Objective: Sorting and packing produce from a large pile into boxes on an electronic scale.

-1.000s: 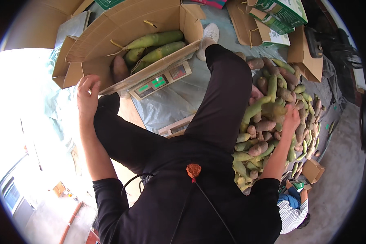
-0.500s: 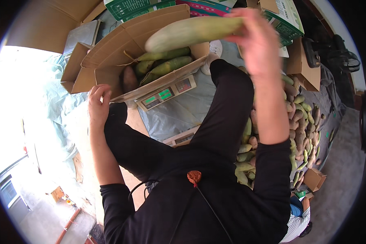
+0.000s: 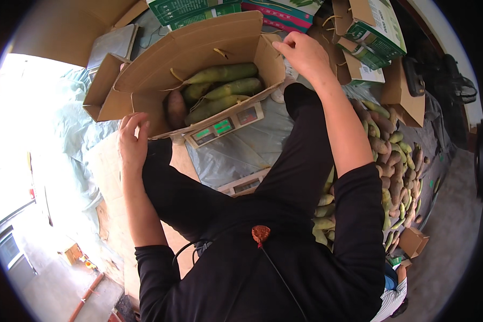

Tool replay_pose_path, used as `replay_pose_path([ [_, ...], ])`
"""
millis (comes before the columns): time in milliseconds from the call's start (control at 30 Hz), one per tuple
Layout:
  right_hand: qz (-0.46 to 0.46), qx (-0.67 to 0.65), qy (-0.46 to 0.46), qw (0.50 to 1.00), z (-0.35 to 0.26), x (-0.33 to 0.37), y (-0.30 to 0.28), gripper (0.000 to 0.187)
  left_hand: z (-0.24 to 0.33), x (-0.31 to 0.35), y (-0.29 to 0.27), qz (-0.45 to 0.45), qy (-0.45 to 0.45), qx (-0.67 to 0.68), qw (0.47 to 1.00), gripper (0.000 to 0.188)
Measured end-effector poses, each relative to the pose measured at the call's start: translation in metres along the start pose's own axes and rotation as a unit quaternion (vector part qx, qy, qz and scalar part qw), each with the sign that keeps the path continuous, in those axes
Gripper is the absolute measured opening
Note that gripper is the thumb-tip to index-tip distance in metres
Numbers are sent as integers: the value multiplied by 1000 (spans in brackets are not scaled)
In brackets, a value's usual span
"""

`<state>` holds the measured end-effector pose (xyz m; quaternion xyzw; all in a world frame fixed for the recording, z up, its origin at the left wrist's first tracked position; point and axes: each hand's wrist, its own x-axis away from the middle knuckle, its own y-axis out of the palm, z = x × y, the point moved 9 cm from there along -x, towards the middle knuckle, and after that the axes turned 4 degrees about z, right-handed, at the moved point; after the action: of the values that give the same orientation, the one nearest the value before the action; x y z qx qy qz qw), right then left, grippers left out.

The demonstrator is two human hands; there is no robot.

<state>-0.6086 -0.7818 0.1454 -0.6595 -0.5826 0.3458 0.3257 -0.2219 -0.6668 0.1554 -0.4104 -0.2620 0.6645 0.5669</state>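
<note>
The green radishes [image 3: 231, 88] lie slantwise inside the cardboard box [image 3: 198, 45], beside one reddish-brown root [image 3: 175, 109]. From my end, I see the right hand [image 3: 304, 53] stretched forward to the box's right end, wrist bent, its fingers loosely parted; whether they touch the cardboard, I can't tell. The left hand [image 3: 132, 140] hangs near the front left corner, fingers curled; I can't tell whether the tips press together. The radishes are smooth and tapered, the box plain brown with a twisted yellow cord [image 3: 220, 52], and a pale scale panel [image 3: 224, 126] glows green in front. Half a second ago the right hand held a radish above; now another lies along the front wall.
</note>
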Motion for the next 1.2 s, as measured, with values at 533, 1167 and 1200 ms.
replay_pose_path([
  [533, -243, 185, 35, 952, 40, -21, 86, 50, -122, -22, 36, -216, -243, -64, 943, 60],
  [1167, -190, -47, -81, 977, -83, -46, 53, 35, -158, -34, -23, -180, -236, -78, 952, 40],
  [1200, -190, -44, -84, 977, -96, -49, 45, 35, -156, -34, -41, -173, -255, -65, 949, 40],
])
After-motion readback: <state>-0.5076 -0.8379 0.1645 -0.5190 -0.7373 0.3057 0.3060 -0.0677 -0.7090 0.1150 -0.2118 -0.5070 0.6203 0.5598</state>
